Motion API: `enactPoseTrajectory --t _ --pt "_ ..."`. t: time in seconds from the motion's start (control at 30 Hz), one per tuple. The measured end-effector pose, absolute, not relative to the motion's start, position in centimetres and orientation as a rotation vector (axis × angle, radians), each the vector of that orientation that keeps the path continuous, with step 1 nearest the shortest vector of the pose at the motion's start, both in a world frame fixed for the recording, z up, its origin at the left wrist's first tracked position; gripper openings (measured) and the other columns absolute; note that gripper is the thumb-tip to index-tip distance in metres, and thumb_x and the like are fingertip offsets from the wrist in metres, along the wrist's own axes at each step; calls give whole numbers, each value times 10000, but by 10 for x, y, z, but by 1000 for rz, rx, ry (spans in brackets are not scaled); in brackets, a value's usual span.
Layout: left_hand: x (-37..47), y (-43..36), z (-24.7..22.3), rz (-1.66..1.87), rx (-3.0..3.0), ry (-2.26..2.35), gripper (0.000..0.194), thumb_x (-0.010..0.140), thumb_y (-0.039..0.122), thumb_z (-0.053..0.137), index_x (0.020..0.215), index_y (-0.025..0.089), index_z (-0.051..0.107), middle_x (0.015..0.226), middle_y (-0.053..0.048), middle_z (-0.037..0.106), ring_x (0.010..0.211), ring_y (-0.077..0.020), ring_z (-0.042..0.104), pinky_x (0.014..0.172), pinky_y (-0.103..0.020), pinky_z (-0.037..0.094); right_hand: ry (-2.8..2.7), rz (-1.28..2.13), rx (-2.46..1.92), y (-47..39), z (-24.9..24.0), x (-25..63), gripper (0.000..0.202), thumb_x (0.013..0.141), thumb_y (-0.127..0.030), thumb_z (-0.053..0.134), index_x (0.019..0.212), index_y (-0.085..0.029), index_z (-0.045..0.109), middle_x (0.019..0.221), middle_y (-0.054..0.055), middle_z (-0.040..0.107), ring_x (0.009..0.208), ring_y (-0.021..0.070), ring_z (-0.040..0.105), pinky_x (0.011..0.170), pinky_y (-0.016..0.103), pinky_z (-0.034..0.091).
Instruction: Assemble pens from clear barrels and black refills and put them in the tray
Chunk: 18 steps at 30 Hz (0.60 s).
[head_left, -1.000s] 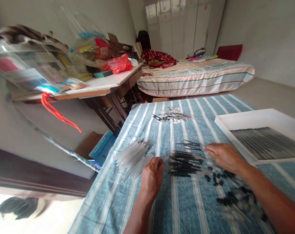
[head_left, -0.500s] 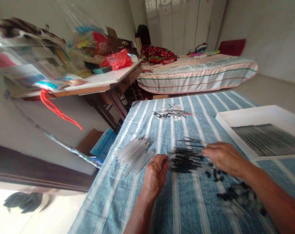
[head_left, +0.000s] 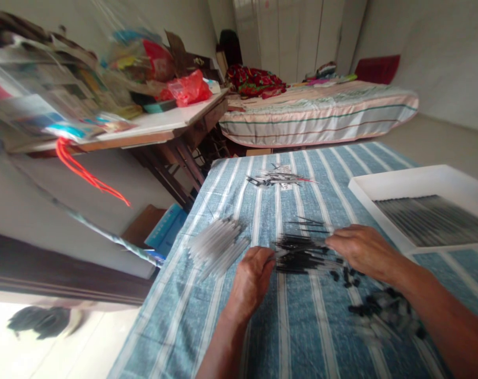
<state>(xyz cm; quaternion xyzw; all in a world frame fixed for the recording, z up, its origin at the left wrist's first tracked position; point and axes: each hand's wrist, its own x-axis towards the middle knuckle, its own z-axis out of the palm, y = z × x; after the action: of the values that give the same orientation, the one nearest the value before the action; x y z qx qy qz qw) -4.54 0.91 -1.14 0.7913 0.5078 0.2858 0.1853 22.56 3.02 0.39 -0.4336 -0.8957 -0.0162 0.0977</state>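
Between my hands on the striped cloth lies a pile of thin black sticks point(head_left: 302, 253). My left hand point(head_left: 254, 271) is closed at the pile's left end; what its fingers pinch is too small to name. At the pile's right end, my right hand point(head_left: 355, 246) is closed too, its fingertips pressed together over something hidden. Translucent whitish tubes point(head_left: 217, 245) lie in a bundle left of my left hand. Small black caps point(head_left: 347, 276) are scattered below my right hand, with a heap of black and clear pieces point(head_left: 386, 313) nearer to me.
A white tray point(head_left: 396, 180) at the right holds rows of grey sticks point(head_left: 431, 218). Farther back on the cloth point(head_left: 175, 321) lies a small pile of thin rods point(head_left: 276, 178). A cluttered side table point(head_left: 160, 126) stands left, a bed point(head_left: 321, 113) behind.
The view has shifted slightly, so the scene sits a little higher and farther left. Both hands keep nearly the same closed pose beside the black pile.
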Motion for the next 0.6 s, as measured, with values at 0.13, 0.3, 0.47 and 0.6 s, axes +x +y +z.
enactPoseTrajectory --t 0.13,0.3,0.47,0.6 --pt "-44 8 -8 687 2293 1333 163 892 186 450 860 187 610 816 -38 622 782 -153 595 725 -252 459 -2678 -73 -1275 28 6 221 248 797 -19 446 696 -177 608 662 26 636 611 158 566 640 280 316" --pt "-37 5 -8 611 2272 1259 169 893 195 443 891 192 612 831 -36 635 790 -159 599 719 -254 451 -2706 -74 -1262 16 9 199 245 808 -25 448 717 -177 617 666 28 625 627 155 551 660 283 330" --pt "-27 1 -12 651 2087 1241 135 877 225 485 879 182 612 800 -17 637 742 -149 600 683 -241 440 -2603 19 -1081 8 18 188 270 921 -143 415 773 -183 637 678 27 633 643 147 556 676 268 361" --pt "-24 2 -15 830 1825 1259 93 832 246 552 811 173 605 695 16 580 637 -121 531 604 -223 404 -2475 116 -1168 11 18 209 289 943 -231 423 803 -191 673 743 44 677 702 156 597 688 257 380"
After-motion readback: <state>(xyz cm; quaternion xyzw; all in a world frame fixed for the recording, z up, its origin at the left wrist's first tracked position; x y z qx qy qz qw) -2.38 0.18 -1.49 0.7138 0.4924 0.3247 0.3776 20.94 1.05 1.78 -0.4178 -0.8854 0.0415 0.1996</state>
